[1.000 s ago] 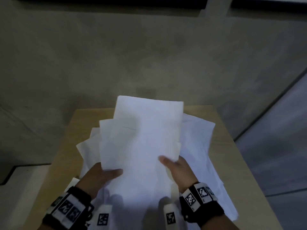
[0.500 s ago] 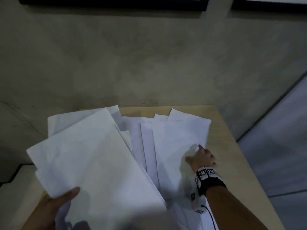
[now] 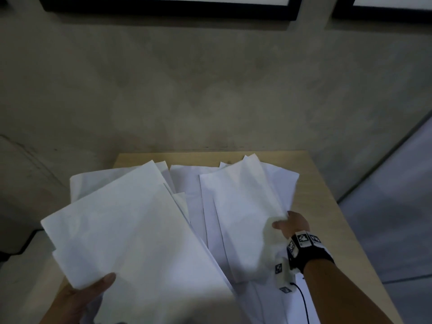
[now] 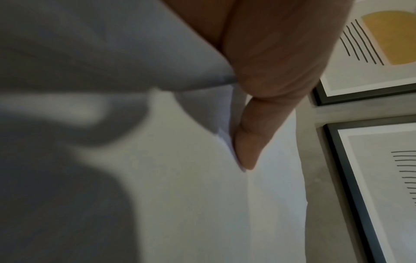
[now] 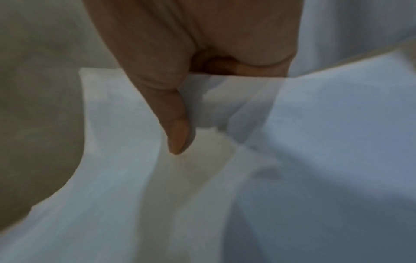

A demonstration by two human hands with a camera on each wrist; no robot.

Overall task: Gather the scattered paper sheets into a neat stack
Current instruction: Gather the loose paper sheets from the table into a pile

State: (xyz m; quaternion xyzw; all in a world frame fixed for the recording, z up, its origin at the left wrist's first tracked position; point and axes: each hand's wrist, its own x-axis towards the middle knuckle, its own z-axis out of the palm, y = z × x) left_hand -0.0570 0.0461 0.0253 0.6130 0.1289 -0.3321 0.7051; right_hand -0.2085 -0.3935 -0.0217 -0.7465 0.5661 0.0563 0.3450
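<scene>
Paper sheets (image 3: 131,230) light, floppy | we pinch edges: left hand (image 3: 79,298) lower-left bundle, right hand (image 3: 292,224) right sheet (image 3: 243,206) | bench (image 3: 327,206)

Plain white rectangular paper sheets (image 3: 196,206), overlapping and askew across the light wooden counter (image 3: 322,206), one bundle raised left, another lifted right.

Black wristband (image 3: 311,256) with checkered tags
</scene>
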